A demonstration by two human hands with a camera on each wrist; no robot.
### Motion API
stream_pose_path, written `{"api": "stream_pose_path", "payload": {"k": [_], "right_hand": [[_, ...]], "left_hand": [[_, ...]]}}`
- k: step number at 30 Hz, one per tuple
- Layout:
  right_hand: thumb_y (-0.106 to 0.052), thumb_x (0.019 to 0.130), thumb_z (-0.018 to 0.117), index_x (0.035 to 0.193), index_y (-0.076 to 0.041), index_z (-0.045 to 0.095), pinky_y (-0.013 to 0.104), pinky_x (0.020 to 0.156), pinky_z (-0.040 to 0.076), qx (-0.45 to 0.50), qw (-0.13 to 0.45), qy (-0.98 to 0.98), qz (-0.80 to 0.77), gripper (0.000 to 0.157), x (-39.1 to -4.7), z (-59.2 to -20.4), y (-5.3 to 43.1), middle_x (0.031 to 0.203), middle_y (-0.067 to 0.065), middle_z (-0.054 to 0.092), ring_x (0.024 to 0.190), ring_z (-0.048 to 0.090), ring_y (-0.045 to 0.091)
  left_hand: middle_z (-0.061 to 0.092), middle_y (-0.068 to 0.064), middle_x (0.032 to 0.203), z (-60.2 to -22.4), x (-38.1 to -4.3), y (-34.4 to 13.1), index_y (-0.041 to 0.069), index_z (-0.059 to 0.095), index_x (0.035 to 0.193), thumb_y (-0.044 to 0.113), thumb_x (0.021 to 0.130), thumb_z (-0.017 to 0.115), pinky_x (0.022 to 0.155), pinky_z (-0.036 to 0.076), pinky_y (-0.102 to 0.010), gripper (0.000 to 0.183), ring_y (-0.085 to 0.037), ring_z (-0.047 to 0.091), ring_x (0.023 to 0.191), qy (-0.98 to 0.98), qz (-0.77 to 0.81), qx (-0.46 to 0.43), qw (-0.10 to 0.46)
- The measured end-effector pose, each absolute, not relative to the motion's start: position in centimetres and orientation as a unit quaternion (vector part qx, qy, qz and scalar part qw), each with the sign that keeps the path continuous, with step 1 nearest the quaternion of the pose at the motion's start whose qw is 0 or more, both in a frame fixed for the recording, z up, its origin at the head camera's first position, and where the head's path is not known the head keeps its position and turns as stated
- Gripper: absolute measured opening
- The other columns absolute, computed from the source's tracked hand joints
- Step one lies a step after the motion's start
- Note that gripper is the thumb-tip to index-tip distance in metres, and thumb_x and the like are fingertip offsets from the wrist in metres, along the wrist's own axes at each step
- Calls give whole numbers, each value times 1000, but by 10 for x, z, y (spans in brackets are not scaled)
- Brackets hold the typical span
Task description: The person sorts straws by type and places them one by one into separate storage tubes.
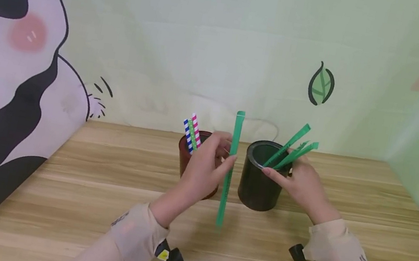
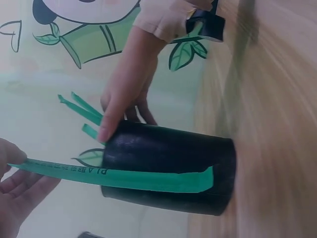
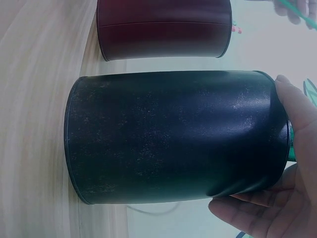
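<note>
My left hand (image 1: 206, 162) pinches a green wrapped straw (image 1: 225, 193) between thumb and fingers. The straw hangs upright in front of the gap between two cups; printed letters show on its wrapper (image 2: 148, 179) in the left wrist view. At the right, my right hand (image 1: 306, 183) grips the black cup (image 1: 259, 189) near its rim, thumb at the front and fingers round the far side. Several green wrapped straws (image 1: 293, 151) lean out of this cup toward the right. The black cup stands upright on the table.
Left of the black cup stands a dark red cup (image 1: 183, 156), partly behind my left hand, with striped and green paper straws (image 1: 192, 133) in it. The wooden table (image 1: 97, 204) meets a printed wall (image 1: 156, 48) at the back. A thin cable runs along the wall's foot.
</note>
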State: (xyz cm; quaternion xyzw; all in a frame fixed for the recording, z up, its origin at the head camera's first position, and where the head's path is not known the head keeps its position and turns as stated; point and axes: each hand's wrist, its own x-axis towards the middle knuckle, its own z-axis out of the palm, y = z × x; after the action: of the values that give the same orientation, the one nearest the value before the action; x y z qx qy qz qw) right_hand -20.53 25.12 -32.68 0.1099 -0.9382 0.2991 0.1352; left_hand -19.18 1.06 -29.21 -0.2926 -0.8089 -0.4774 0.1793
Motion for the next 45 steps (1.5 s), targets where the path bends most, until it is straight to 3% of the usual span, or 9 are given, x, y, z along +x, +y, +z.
{"api": "stream_pose_path", "payload": {"k": [10,15,19,22,28,35,45], "right_hand": [[-50,86,66,130,-4,50,57,98,45,110,132,-938,301,66,-207,-327,252,125,21,59,116,57,39],[-50,86,66,125,-4,52,54,91,48,110,138,-939,295,62,-206,-327,251,113,19,61,103,58,35],[-49,86,66,129,-3,49,54,91,48,111,138,-939,294,65,-205,-327,251,114,20,60,101,58,34],[-50,87,65,133,-3,47,55,94,47,111,137,-939,295,68,-205,-327,251,119,21,59,104,58,35],[-50,87,65,134,-4,46,52,89,48,107,136,-941,291,69,-206,-327,251,112,20,62,94,57,33],[-49,87,65,141,-7,40,56,98,45,115,137,-936,302,74,-206,-328,250,132,21,56,113,58,37],[-50,86,65,140,-8,41,57,97,46,110,120,-934,318,73,-205,-326,250,133,20,56,115,58,37]], "left_hand": [[60,-19,98,-260,-200,17,-2,42,116,2,92,59,67,58,-31,29,-26,65,85,-735,-529,-323,275],[54,-22,101,-252,-202,23,-5,39,114,-1,91,58,69,59,-30,30,-29,64,84,-678,-549,-339,352],[51,-23,103,-250,-204,30,-6,39,114,-2,91,58,72,59,-29,30,-29,63,85,-653,-546,-343,397],[49,-23,106,-250,-206,36,-6,40,114,-2,90,59,73,59,-28,30,-30,63,87,-655,-547,-340,396],[48,-22,108,-253,-210,46,-7,44,113,1,92,58,77,58,-26,26,-28,64,90,-684,-534,-344,360],[50,-20,107,-262,-217,54,-6,48,111,3,93,59,78,57,-22,23,-25,65,90,-705,-516,-341,346],[52,-19,106,-277,-219,60,-4,50,111,5,93,59,78,57,-23,22,-24,66,88,-737,-493,-338,315]]}}
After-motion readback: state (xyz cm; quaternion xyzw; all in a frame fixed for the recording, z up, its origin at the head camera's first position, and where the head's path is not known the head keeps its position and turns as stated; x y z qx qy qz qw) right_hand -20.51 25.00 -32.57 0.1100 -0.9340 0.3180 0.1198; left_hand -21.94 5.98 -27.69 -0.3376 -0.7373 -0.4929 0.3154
